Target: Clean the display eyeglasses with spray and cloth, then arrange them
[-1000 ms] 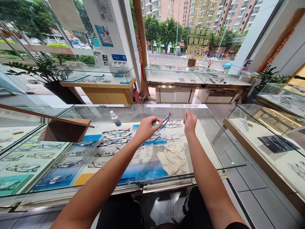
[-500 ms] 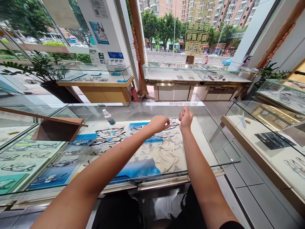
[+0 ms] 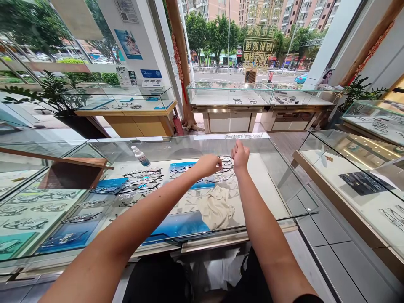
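Both my hands are out over the glass display counter (image 3: 271, 172). My left hand (image 3: 208, 165) is closed in a pinch on one side of a pair of eyeglasses (image 3: 226, 161). On their other side my right hand (image 3: 240, 155) is curled closed, with the fingertips partly hidden. Behind and below these thin frames more eyeglasses show, so their outlines blend. A crumpled beige cloth (image 3: 216, 208) lies just below my hands. Left of them, several dark-framed eyeglasses (image 3: 143, 179) lie in rows, and a small white spray bottle (image 3: 141, 156) stands tilted in the view.
A brown slatted wooden stand (image 3: 74, 170) sits on the counter's left. Another glass case (image 3: 350, 168) stands at the right, across a tiled aisle (image 3: 325, 235). Further showcases (image 3: 229, 99) line the window, with a potted plant (image 3: 59, 99) at the left.
Both hands have shifted slightly left in view, along with the eyeglasses between them. My head view has turned a little. The grip looks the same.
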Demonstrator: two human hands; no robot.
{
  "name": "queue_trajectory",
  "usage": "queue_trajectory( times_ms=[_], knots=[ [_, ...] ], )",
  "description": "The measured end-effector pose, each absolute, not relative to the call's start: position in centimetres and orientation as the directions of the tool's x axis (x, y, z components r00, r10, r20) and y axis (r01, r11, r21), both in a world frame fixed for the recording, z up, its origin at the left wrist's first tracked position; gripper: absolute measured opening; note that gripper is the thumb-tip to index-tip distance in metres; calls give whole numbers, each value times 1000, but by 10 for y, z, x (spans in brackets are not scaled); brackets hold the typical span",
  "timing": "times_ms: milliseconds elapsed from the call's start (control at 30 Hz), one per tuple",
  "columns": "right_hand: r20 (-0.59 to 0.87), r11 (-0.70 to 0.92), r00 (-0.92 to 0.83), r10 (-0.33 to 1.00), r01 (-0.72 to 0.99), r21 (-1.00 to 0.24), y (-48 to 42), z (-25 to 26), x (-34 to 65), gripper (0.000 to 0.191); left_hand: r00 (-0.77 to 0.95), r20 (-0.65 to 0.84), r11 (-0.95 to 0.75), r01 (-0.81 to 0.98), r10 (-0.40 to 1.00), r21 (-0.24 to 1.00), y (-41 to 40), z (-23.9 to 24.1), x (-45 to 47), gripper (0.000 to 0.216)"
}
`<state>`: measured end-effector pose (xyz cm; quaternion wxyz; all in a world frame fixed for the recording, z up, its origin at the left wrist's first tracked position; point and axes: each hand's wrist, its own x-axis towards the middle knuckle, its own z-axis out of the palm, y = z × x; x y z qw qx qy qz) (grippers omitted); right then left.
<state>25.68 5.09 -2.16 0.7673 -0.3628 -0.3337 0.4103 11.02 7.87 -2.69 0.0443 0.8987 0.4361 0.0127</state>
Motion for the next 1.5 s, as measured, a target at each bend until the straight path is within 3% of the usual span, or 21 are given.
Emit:
queue_trajectory(
  times_ms=[233, 567, 833, 900, 1033, 1133, 1233, 1367, 1500],
  knots=[
    [201, 397, 444, 873, -408, -822, 52, -23, 255, 67, 592, 26, -590, 798, 806, 119, 94, -21, 103, 27],
    [181, 364, 435, 882, -387, -847, 55, -26, 253, 66, 562, -6, -551, 814, 827, 185, 122, -22, 106, 18],
    [186, 371, 459, 869, -355, -858, 53, -24, 252, 64, 561, 11, -526, 769, 828, 363, 122, 6, 95, 27],
    [187, 372, 457, 870, -356, -857, 53, -24, 252, 64, 547, 33, -498, 733, 836, 463, 120, 16, 84, 31],
    [192, 367, 431, 882, -369, -854, 53, -25, 250, 66, 452, 157, -372, 439, 878, 818, 108, 31, 56, 38],
    [195, 354, 409, 891, -358, -864, 51, -26, 248, 67, 307, 209, -258, 130, 929, 957, 89, 34, 33, 43],
    [203, 338, 368, 907, -351, -873, 48, -27, 244, 67, 210, 186, -172, -85, 960, 981, 66, 29, 15, 47],
    [255, 303, 191, 948, -293, -907, 40, -28, 230, 64, 165, 175, -134, -231, 971, 964, 44, 12, 3, 45],
    [262, 247, -51, 964, -198, -949, 28, -29, 209, 36, 177, 210, -160, -262, 962, 952, 38, -12, 4, 43]
  ],
)
